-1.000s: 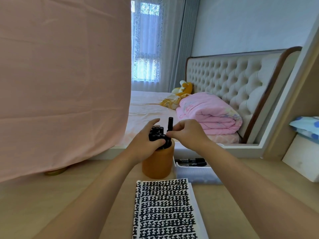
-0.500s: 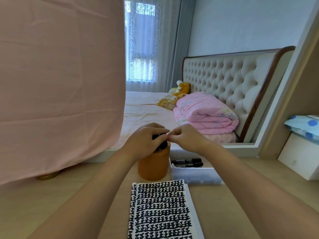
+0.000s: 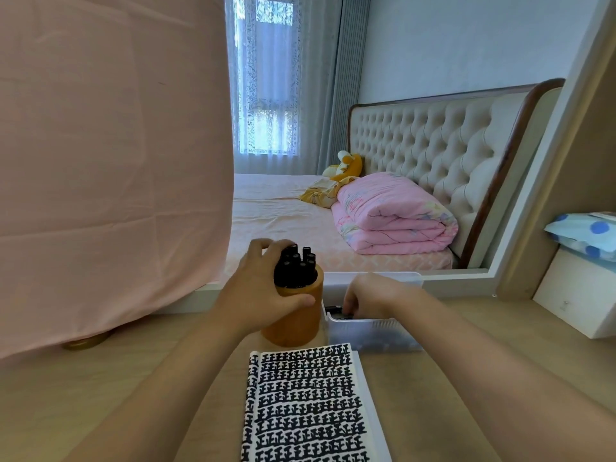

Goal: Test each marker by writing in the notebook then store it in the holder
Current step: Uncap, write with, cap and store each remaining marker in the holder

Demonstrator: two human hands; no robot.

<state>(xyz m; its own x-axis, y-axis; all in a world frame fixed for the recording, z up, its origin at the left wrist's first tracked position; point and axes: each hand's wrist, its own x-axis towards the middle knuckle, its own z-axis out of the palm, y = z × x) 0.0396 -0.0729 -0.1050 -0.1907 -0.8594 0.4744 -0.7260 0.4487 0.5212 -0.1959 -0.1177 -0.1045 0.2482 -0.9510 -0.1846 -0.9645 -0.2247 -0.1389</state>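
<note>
**Next marker lies flat in the tray, under the right hand**

The loose marker (image 3: 334,309) shows only as a dark end just left of the right fingertips, low in the centre of the frame. It appears to lie flat with its long axis running left to right across the picture, though most of its length is hidden. The right hand (image 3: 373,293) is directly over it, fingers curled down into the tray. Whether they have closed on the marker cannot be told. This hand is clearly the nearer one, and any lift would go up and then leftward.

The white tray (image 3: 373,335) sits just right of centre, touching or almost touching the holder. Apart from that dark end, its contents are screened by the hand and the frosted front wall.

The orange holder (image 3: 296,323) stands upright immediately left of the tray. It is packed with stored markers (image 3: 297,265), black and upright, their caps rising above the rim, so little free room is left. The left hand (image 3: 260,295) is clamped round its upper part, thumb across the front, steadying it.

The two hands are apart, one on each container.

The notebook (image 3: 306,401) lies open below both containers at the bottom centre. The visible page is covered in rows of black strokes, so I judge the task to be far along.

All of this rests on a pale wooden desk (image 3: 83,395).
</note>
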